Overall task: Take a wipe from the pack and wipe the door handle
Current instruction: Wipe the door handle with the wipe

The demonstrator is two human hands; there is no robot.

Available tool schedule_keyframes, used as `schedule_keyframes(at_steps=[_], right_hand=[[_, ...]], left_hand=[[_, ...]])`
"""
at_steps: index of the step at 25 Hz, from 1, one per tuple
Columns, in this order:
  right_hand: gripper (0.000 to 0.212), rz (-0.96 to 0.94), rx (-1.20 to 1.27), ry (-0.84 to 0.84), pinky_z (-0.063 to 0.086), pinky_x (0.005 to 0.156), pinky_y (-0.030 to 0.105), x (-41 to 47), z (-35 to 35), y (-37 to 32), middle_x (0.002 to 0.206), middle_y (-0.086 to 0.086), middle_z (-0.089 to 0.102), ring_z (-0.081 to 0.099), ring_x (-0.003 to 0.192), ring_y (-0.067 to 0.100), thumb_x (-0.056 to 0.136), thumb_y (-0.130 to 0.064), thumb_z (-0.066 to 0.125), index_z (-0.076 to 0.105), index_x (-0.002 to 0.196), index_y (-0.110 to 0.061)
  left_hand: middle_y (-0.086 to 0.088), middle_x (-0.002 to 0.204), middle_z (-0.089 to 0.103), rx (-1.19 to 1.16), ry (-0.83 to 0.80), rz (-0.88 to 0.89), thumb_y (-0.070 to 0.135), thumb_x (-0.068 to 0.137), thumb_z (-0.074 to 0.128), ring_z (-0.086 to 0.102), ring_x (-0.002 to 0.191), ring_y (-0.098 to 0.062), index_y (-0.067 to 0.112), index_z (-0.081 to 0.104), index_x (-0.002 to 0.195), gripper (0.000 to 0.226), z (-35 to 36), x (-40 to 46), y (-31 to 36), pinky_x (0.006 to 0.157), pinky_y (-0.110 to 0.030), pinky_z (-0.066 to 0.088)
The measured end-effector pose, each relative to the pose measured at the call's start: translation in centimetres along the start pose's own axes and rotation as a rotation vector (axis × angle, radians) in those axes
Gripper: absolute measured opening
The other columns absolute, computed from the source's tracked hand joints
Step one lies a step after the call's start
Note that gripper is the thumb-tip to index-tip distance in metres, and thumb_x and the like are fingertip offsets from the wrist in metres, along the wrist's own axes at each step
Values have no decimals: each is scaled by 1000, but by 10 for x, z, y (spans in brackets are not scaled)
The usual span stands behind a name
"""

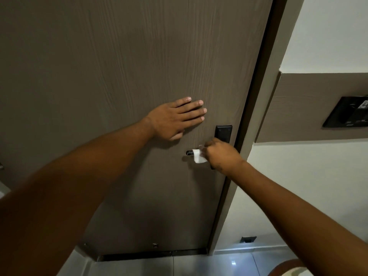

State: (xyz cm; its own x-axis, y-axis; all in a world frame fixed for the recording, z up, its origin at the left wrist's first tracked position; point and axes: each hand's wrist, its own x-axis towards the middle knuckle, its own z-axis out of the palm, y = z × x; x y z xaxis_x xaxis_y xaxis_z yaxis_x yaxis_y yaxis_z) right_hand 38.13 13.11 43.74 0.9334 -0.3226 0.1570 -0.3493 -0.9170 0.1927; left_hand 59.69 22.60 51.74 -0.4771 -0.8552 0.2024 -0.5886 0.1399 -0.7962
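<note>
- Head view, door (119, 56): brown wood-grain panel filling the left and centre of the frame, shut against its dark frame edge at right.
- Door handle (189, 152): dark lever, centre-right of the frame, long axis horizontal, free tip pointing toward frame left; only the tip shows, the rest lies under the wipe and hand.
- Lock plate (224, 133): black, upright, just above the handle's root.
- Wipe (199, 156): small white sheet folded over the lever, just right of its bare tip, one corner hanging below.
- Right hand (222, 156): clenched around the wipe and the lever beneath it; judged to be mid-wipe along the lever's length.
- Left hand (175, 118): empty, fingers spread flat on the door, above and left of the handle; likely bracing the panel against the rubbing.
- Wall panel (346, 112): black, right edge of the frame, untouched.
- Wipe pack: not in view.
</note>
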Motion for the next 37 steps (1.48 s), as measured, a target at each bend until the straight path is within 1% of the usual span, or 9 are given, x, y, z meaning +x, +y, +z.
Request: schedule_keyframes(at_steps=[2, 5, 12, 17, 20, 28, 32, 35, 37], right_hand=[[29, -36, 60, 22, 50, 74, 38, 14, -4, -25, 113, 10, 60, 55, 102, 26, 93, -23, 62, 61, 121, -13], [30, -106, 56, 86, 48, 71, 37, 17, -8, -25, 111, 9, 62, 54, 102, 26, 95, -25, 59, 61, 123, -13], [65, -109, -89, 208, 48, 75, 41, -31, 11, 46, 118, 12, 66, 53, 98, 32, 72, -17, 85, 59, 131, -13], [42, -222, 11, 314, 43, 70, 40, 2, 16, -7, 106, 12, 68, 54, 88, 30, 91, -21, 65, 58, 132, -14], [42, -257, 20, 351, 43, 69, 39, 9, 17, -26, 104, 13, 67, 55, 89, 30, 88, -14, 69, 60, 129, -15], [66, 87, 114, 365, 49, 76, 40, -39, 34, 17, 115, 14, 57, 51, 100, 31, 71, -20, 86, 57, 130, -20], [27, 90, 274, 385, 44, 68, 34, -25, 28, 1, 99, 7, 55, 53, 88, 24, 91, -20, 67, 58, 116, -20], [28, -42, 223, 394, 43, 69, 32, -8, 25, -31, 102, 7, 54, 51, 91, 22, 98, -24, 58, 58, 125, -16], [19, -38, 324, 420, 42, 65, 32, -4, 24, -44, 96, 7, 55, 51, 86, 21, 97, -21, 60, 63, 113, -12]], left_hand=[[-16, 166, 26, 22, 44, 6, 46, 93, 46, 19, 154, -37, 10, 29, 158, 76, 7, 0, 1, 125, -50, 8], [-17, 166, 26, 28, 97, -2, 45, 93, 44, 21, 154, -37, 10, 29, 158, 76, 8, 4, 1, 124, -51, 10], [-17, 165, 29, 40, 115, 10, 43, 95, 41, 22, 153, -38, 9, 31, 157, 72, 16, -5, 3, 125, -52, 10], [-17, 165, 28, 50, 120, 2, 44, 94, 42, 22, 153, -38, 10, 32, 157, 73, 12, 2, 2, 125, -52, 13], [-17, 165, 27, 48, 123, 3, 45, 93, 43, 21, 154, -38, 10, 30, 158, 74, 11, 1, 2, 125, -53, 14], [-17, 166, 25, 38, 115, -1, 44, 94, 42, 17, 155, -37, 10, 28, 159, 74, 13, 1, 1, 125, -52, 9], [-17, 167, 23, 45, 101, 0, 46, 94, 42, 16, 155, -37, 11, 26, 159, 75, 11, 2, 2, 125, -53, 8], [-17, 167, 23, 35, 117, 1, 46, 93, 44, 16, 155, -38, 11, 27, 159, 77, 12, 1, 1, 125, -53, 9], [-17, 166, 24, 33, 140, 3, 45, 92, 45, 17, 155, -38, 11, 29, 158, 76, 12, 0, 1, 125, -53, 10]])
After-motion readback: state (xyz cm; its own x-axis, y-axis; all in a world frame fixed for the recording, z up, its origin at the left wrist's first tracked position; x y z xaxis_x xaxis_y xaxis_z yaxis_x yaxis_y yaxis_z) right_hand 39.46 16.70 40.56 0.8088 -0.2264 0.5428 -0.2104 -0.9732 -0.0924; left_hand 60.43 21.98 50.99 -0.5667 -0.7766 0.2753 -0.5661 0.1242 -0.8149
